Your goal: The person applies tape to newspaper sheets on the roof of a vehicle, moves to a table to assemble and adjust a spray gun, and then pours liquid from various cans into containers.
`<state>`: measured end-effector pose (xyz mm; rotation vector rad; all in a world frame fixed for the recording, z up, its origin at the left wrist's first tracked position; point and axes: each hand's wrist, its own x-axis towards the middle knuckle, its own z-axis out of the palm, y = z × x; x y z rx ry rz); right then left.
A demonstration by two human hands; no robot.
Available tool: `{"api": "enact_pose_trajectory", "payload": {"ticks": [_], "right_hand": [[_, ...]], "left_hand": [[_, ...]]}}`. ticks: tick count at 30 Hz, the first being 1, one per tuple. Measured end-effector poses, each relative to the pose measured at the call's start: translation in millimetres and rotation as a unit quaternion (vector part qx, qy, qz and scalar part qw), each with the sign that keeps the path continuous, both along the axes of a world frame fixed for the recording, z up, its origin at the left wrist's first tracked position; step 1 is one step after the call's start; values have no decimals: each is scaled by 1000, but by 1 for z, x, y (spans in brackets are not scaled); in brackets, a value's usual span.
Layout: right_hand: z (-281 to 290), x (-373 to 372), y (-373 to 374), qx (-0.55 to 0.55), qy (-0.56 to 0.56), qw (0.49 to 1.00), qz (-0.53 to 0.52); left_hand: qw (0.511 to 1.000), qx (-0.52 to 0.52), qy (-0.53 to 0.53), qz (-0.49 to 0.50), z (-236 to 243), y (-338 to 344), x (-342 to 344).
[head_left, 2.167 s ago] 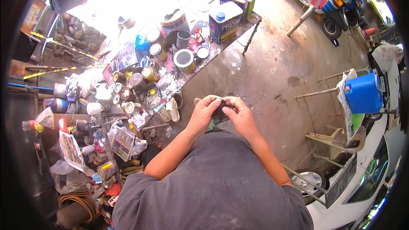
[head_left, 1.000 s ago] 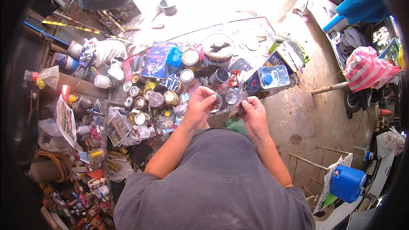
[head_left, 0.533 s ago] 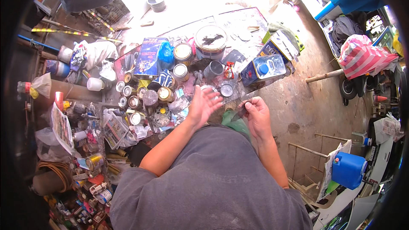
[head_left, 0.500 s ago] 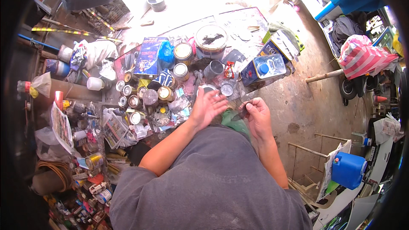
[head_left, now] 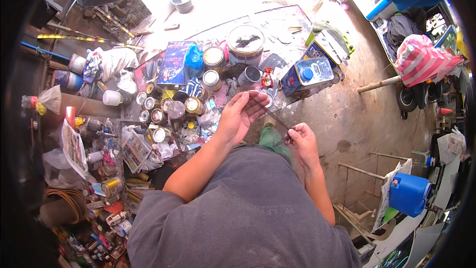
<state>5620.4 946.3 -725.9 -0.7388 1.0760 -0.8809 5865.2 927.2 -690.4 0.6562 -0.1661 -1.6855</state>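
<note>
A thin dark strip point(head_left: 273, 115) runs slantwise between my two hands, in front of my body. Its far end meets the fingertips of my left hand point(head_left: 239, 119), whose palm is turned partly up and whose thumb and index finger come together at the strip. My right hand point(head_left: 304, 143) pinches the near end between thumb and fingers, and a short dark tail hangs below it. What the strip is made of cannot be made out. Beyond my left hand stand a grey cup point(head_left: 249, 76) and a small red packet point(head_left: 267, 77).
Paint cans point(head_left: 213, 58), a large pail point(head_left: 246, 44) and a blue rectangular tin point(head_left: 306, 75) crowd the low work surface ahead. Bottles and newspaper point(head_left: 136, 150) clutter the left. A metal frame point(head_left: 364, 172) and a blue jerrycan point(head_left: 409, 194) stand at right, on a concrete floor point(head_left: 342, 104).
My left hand has gone from spread fingers to closing on the strip's far end. The strip is now stretched out between both hands. My right hand has moved slightly nearer to me.
</note>
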Motion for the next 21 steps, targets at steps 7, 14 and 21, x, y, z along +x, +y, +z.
{"api": "enact_pose_trajectory", "payload": {"ticks": [7, 14, 21], "right_hand": [[78, 32, -13, -217, 174, 958, -66], [62, 98, -21, -165, -42, 963, 209], [39, 106, 11, -194, 125, 936, 268]], "left_hand": [[997, 48, -36, 43, 1, 21, -1], [999, 6, -11, 47, 29, 37, 7], [990, -22, -71, 119, 16, 67, 13]]}}
